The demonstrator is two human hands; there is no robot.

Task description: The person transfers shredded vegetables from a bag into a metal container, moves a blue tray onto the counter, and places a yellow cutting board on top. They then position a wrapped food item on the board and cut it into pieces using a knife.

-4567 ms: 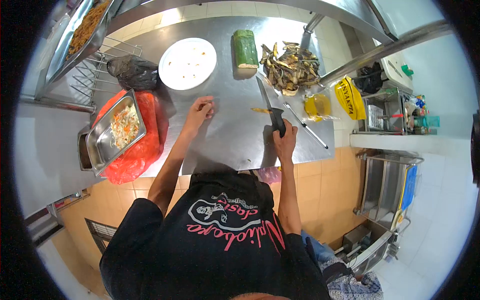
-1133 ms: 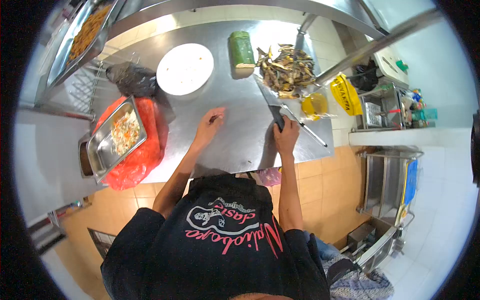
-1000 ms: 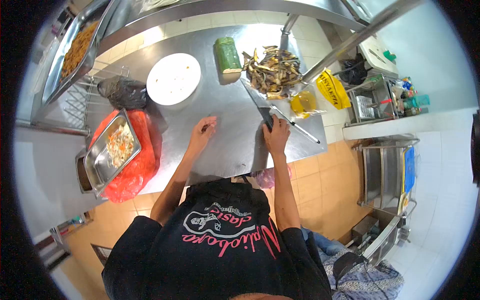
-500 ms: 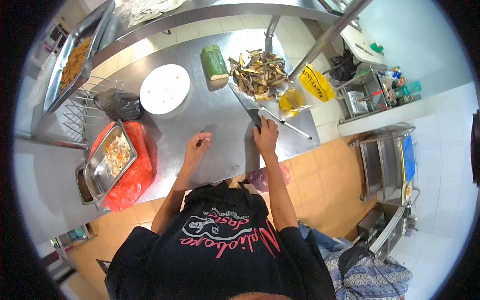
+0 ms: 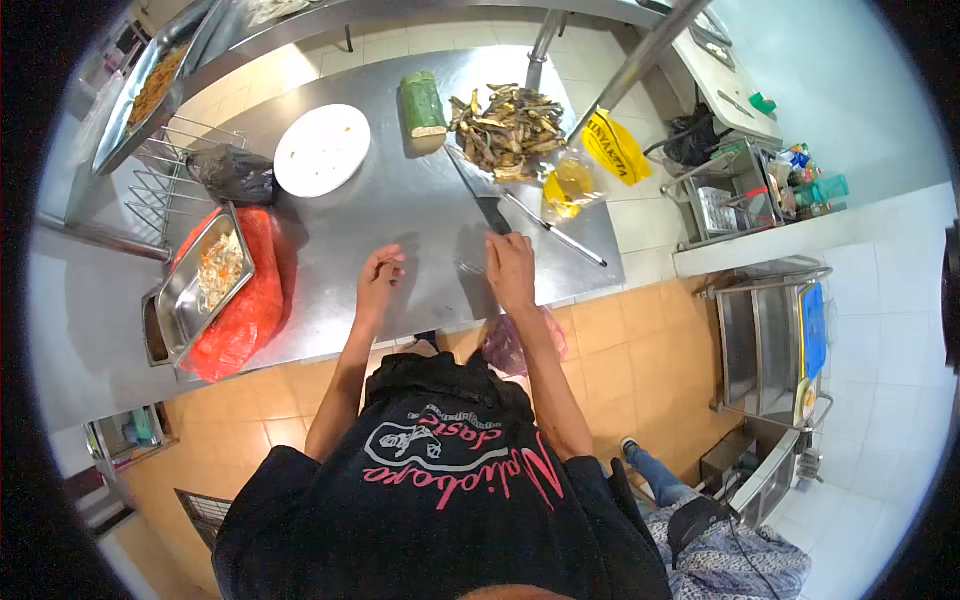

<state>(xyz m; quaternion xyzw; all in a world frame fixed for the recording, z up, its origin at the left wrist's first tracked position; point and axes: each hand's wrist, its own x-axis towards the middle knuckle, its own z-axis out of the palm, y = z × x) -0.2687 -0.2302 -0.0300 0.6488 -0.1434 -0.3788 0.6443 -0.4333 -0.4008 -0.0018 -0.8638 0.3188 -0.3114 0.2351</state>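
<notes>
My right hand (image 5: 512, 272) is at the near end of the black handle of a knife (image 5: 490, 212), its fingers closed around the handle's end. The blade lies flat, pointing away towards the pile of browned, cut strips (image 5: 508, 130), which look like dried peel or pods. My left hand (image 5: 380, 280) hovers over the steel table (image 5: 405, 215) with loosely bent fingers apart and nothing visible in them. Beyond the hands lies a green leaf-wrapped roll (image 5: 424, 105) with a pale cut end. Next to the knife is a thin white-and-black rod (image 5: 560, 233).
Left are a white plate (image 5: 322, 150), a black plastic bag (image 5: 230, 175), and a steel pan (image 5: 185, 305) of shredded vegetables on a red bag (image 5: 262, 290). A yellow pouch (image 5: 612, 150) and clear bag (image 5: 572, 188) sit right. A metal post (image 5: 640, 65) rises there.
The view has shifted, so the table appears higher and slightly left. My right hand has drawn back a little along the knife handle. My left hand's fingers have spread.
</notes>
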